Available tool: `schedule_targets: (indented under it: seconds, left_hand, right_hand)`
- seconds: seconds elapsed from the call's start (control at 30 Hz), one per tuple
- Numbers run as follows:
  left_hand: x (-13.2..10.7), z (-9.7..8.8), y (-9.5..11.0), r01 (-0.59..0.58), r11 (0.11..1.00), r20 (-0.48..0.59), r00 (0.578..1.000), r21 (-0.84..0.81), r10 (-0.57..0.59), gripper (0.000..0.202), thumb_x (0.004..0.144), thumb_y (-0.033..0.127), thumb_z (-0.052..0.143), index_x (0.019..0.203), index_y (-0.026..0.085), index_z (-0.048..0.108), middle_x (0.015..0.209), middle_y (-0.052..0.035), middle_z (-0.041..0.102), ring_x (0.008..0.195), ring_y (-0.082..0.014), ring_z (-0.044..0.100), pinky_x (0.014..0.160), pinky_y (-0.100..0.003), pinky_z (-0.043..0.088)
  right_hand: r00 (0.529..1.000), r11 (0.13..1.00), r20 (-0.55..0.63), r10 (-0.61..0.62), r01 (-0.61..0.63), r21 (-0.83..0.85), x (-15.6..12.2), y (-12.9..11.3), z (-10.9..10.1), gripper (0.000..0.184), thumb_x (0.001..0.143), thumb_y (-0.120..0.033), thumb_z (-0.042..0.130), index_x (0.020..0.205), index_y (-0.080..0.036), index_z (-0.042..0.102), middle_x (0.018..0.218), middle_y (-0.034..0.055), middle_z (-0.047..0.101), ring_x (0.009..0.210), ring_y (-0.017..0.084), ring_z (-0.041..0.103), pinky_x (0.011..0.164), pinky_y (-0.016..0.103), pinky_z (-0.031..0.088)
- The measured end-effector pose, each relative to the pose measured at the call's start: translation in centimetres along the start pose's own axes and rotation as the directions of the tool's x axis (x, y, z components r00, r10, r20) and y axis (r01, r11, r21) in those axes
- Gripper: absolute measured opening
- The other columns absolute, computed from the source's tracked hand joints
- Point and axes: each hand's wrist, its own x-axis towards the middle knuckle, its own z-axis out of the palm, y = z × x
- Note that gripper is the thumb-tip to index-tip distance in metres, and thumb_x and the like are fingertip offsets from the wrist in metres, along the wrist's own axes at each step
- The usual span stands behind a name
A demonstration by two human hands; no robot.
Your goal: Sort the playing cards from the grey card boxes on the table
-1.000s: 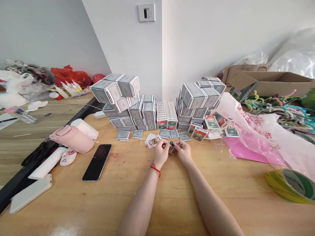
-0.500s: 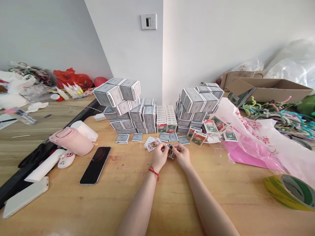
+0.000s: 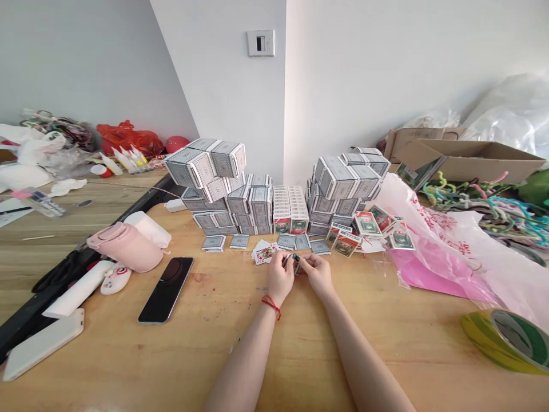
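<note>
My left hand (image 3: 281, 277), with a red string bracelet on its wrist, and my right hand (image 3: 316, 273) meet above the middle of the table. Between them is a small playing-card pack (image 3: 297, 268), mostly hidden by the fingers, with a dark blue-green bit at its top. Both hands are closed, fingertips pinched on it. Just left of my left hand lie loose face-up playing cards (image 3: 265, 252). Small face-down card stacks (image 3: 302, 241) lie right behind the hands.
Piled card blocks (image 3: 210, 166) and more blocks (image 3: 343, 177) flank rows of card boxes (image 3: 282, 223). On the left lie a phone (image 3: 166, 290) and a pink bottle (image 3: 124, 246). A tape roll (image 3: 484, 337), pink plastic (image 3: 433, 274) and a cardboard box (image 3: 484, 163) are on the right.
My fingers have shifted slightly around the pack, and less of its printed face shows between them. The view has tipped up a little. The other things lie where they were.
</note>
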Motion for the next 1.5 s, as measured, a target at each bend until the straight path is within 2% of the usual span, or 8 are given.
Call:
schedule_targets:
  seconds: [0.47,0.77,0.9,1.03,1.13,1.23,1.37,1.5]
  left_hand:
    - [0.1,0.0,-0.1,-0.025,0.995,-0.03,0.999,0.092,0.028,0.012,0.078,0.027,0.048,0.071,0.018,0.045,0.073,-0.0027,0.053,0.071,-0.0146,0.051,0.066,-0.028,0.04]
    - [0.2,-0.5,0.0,0.032,0.997,-0.059,0.998,0.071,-0.028,0.013,0.078,0.03,0.048,0.073,0.018,0.047,0.073,-0.0028,0.054,0.069,-0.0151,0.051,0.065,-0.028,0.04]
    - [0.5,-0.7,0.1,0.035,0.999,-0.009,0.999,0.023,-0.034,0.014,0.079,0.031,0.049,0.077,0.018,0.053,0.077,-0.0042,0.058,0.073,-0.0159,0.054,0.068,-0.029,0.042]
    - [0.5,-0.7,0.3,-0.048,0.998,0.055,0.997,0.03,0.046,0.015,0.082,0.027,0.046,0.084,0.018,0.058,0.087,-0.0067,0.062,0.084,-0.017,0.056,0.075,-0.031,0.044]
    - [0.4,-0.7,0.4,-0.106,0.993,0.04,0.994,0.044,0.105,0.016,0.082,0.026,0.046,0.086,0.019,0.059,0.089,-0.0067,0.061,0.087,-0.017,0.055,0.078,-0.032,0.044]
    - [0.2,-0.7,0.7,-0.145,0.987,0.011,0.989,0.068,0.145,0.015,0.082,0.024,0.045,0.087,0.019,0.059,0.088,-0.0064,0.06,0.088,-0.017,0.054,0.079,-0.033,0.044]
    - [0.1,-0.5,0.9,-0.177,0.981,0.023,0.984,0.081,0.175,0.016,0.082,0.017,0.043,0.085,0.019,0.059,0.086,-0.0064,0.06,0.087,-0.0176,0.053,0.079,-0.034,0.043]
    - [0.1,-0.4,0.8,-0.183,0.98,0.042,0.983,0.076,0.18,0.021,0.081,0.011,0.039,0.084,0.019,0.059,0.086,-0.0058,0.06,0.087,-0.0178,0.053,0.078,-0.034,0.043]
  right_hand:
    - [0.998,0.997,0.059,0.001,0.004,-0.076,0.1,0.2,-0.1,0.036,0.063,-0.047,0.064,0.077,-0.014,0.062,0.06,0.0046,0.065,0.053,0.017,0.059,0.052,0.027,0.047]
    - [0.978,0.999,0.208,0.025,-0.016,-0.047,-0.3,-0.9,0.1,0.035,0.066,-0.05,0.059,0.081,-0.018,0.061,0.078,0.0063,0.068,0.065,0.021,0.062,0.061,0.033,0.05]
    - [0.993,0.997,0.117,0.002,0.007,-0.077,0.0,-0.6,0.1,0.037,0.065,-0.051,0.059,0.081,-0.018,0.061,0.075,0.0071,0.068,0.067,0.022,0.062,0.06,0.032,0.05]
    - [0.997,0.986,-0.044,-0.068,0.061,-0.154,0.3,0.1,-0.1,0.034,0.064,-0.048,0.062,0.077,-0.017,0.06,0.067,0.0056,0.066,0.061,0.019,0.06,0.056,0.029,0.047]
    - [0.978,0.959,-0.127,-0.167,0.131,-0.251,0.2,0.2,-0.2,0.03,0.065,-0.046,0.061,0.076,-0.018,0.062,0.07,0.0051,0.066,0.063,0.018,0.06,0.059,0.028,0.047]
    - [0.954,0.916,-0.151,-0.261,0.196,-0.349,-0.1,-0.1,0.0,0.025,0.07,-0.043,0.056,0.073,-0.019,0.063,0.07,0.0039,0.066,0.064,0.018,0.06,0.064,0.029,0.047]
    - [0.921,0.859,-0.151,-0.36,0.263,-0.44,-0.3,-0.3,0.0,0.02,0.074,-0.038,0.051,0.072,-0.021,0.063,0.072,0.0037,0.066,0.069,0.018,0.06,0.07,0.029,0.046]
    - [0.915,0.831,-0.152,-0.373,0.256,-0.495,-0.2,-0.1,-0.3,0.019,0.074,-0.034,0.049,0.072,-0.022,0.063,0.073,0.0032,0.066,0.069,0.018,0.059,0.069,0.029,0.045]
